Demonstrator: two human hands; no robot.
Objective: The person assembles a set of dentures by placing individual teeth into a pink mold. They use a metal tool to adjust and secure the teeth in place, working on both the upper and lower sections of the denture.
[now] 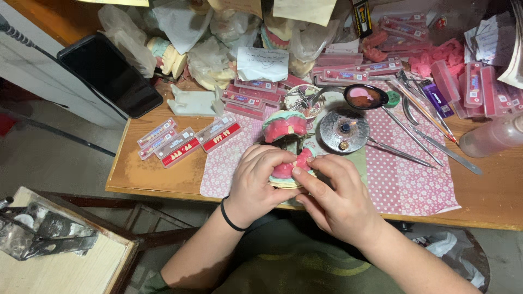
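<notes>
Both of my hands meet at the front edge of the wooden table [490, 201]. My left hand [260, 182], with a black band on its wrist, cups a dental model [286, 170] of pink wax on a pale base. My right hand [335, 190] presses its thumb and fingertips on the pink wax at the model's top. Just behind them, the upper half of the model [284, 126], pink with a pale green back, stands tilted open on a metal hinge frame.
A pink dotted cloth [406, 179] covers the table's middle. On it lie a round metal dish [344, 129], a ladle of pink wax [365, 96] and several metal hand tools [425, 139]. Tooth cards [182, 144] lie left, a black phone [111, 73] further left, a bottle [493, 136] right.
</notes>
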